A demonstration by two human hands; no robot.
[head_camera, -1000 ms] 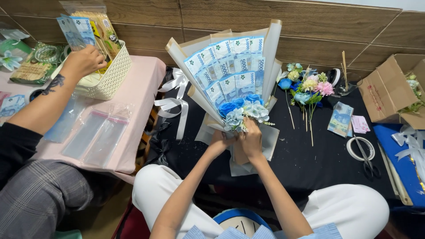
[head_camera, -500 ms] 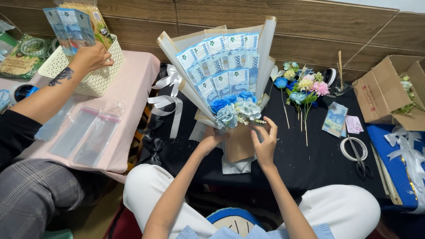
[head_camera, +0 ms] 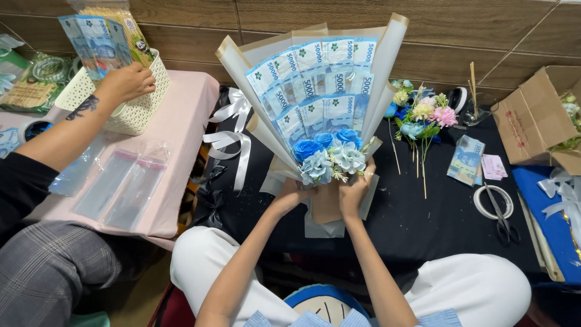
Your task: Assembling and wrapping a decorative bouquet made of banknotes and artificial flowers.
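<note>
Fingers (head_camera: 357, 184) of the right hand (head_camera: 354, 197) and the left hand (head_camera: 292, 195) are wrapped tightly around the stem of the fan-shaped bouquet of blue banknotes in cream wrapping paper (head_camera: 318, 91), held upright above the black-covered worktop (head_camera: 423, 212). Blue and pale fabric roses (head_camera: 330, 154) sit just above both hands at 12 o'clock. Both forearms rise from 6 o'clock, over white-trousered knees.

Open black cloth lies at 3 o'clock as far as the loose stack of banknotes (head_camera: 466, 158) and the scissors on a white tape ring (head_camera: 496, 206). At 9 o'clock hangs a white satin ribbon bow (head_camera: 230, 136). At 10 o'clock, well apart, another person's hand (head_camera: 127, 82) rests on a white perforated basket (head_camera: 130, 109) on a pink-covered table (head_camera: 181, 121).
</note>
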